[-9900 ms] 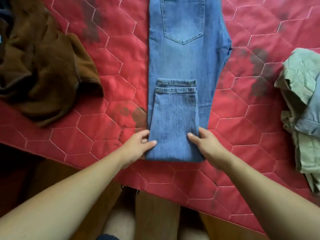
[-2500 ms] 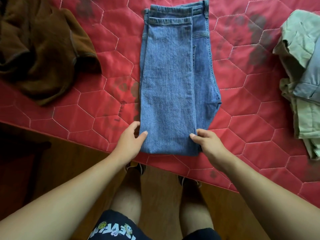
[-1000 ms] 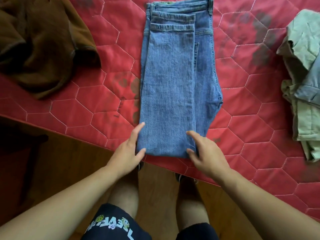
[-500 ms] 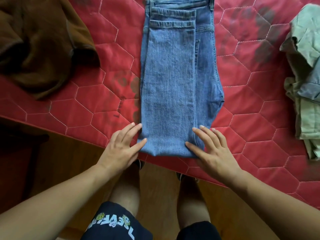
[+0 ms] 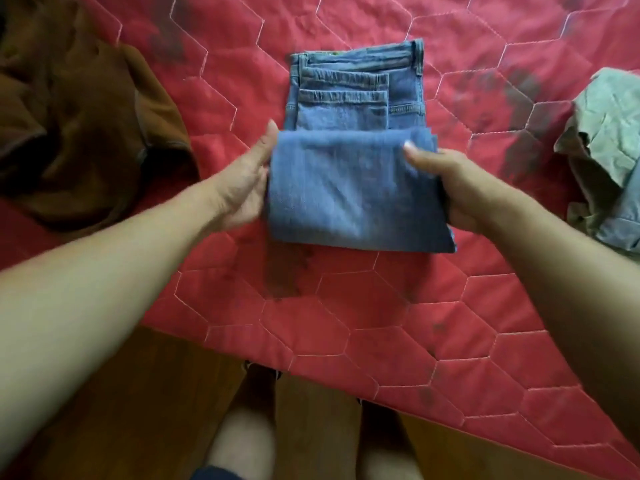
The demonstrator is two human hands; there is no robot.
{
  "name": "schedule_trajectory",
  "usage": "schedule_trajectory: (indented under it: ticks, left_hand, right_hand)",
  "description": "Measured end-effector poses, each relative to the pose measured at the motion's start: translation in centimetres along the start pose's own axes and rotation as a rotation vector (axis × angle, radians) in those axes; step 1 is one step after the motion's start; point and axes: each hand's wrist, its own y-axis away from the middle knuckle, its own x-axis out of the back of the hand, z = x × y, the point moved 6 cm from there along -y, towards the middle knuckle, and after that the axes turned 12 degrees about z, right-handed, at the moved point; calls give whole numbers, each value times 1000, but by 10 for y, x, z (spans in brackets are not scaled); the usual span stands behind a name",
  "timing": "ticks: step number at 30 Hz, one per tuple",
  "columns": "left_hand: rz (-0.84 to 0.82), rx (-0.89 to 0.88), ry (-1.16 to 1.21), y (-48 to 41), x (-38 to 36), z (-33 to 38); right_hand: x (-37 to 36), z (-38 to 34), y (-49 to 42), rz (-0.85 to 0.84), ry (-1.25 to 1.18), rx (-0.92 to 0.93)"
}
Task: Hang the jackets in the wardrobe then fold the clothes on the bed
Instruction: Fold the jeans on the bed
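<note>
A pair of blue jeans (image 5: 353,181) lies on the red quilted bed cover (image 5: 346,323), folded narrow. Its near end is lifted and doubled over toward the waistband, which shows beyond the fold. My left hand (image 5: 242,188) grips the left edge of the lifted fold, thumb pointing up along the denim. My right hand (image 5: 450,185) grips the right edge, thumb on top and fingers underneath.
A crumpled brown garment (image 5: 79,126) lies at the left on the bed. A pale green garment with a grey-blue one (image 5: 609,154) sits in a heap at the right edge. The bed's near edge runs diagonally above a wooden floor (image 5: 138,410), where my legs show.
Both hands took hold of the jeans' near end and carried it up and away from me, doubling it over the upper part. The view has also shifted closer over the bed.
</note>
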Motion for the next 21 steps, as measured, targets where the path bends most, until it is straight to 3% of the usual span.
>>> schedule_trajectory:
  ticks: [4, 8, 14, 17, 21]
  left_hand:
    - [91, 96, -176, 1, 13, -66]
    - [127, 11, -307, 19, 20, -90]
    - [113, -7, -512, 65, 25, -111]
    - [162, -76, -493, 64, 29, -91]
    - [243, -275, -463, 21, 29, -19]
  right_hand:
    - [18, 63, -8, 48, 64, -229]
    - [21, 102, 4, 90, -11, -304]
    - [9, 139, 47, 74, 75, -402]
    - [8, 119, 47, 111, 115, -271]
    - [7, 31, 9, 144, 121, 85]
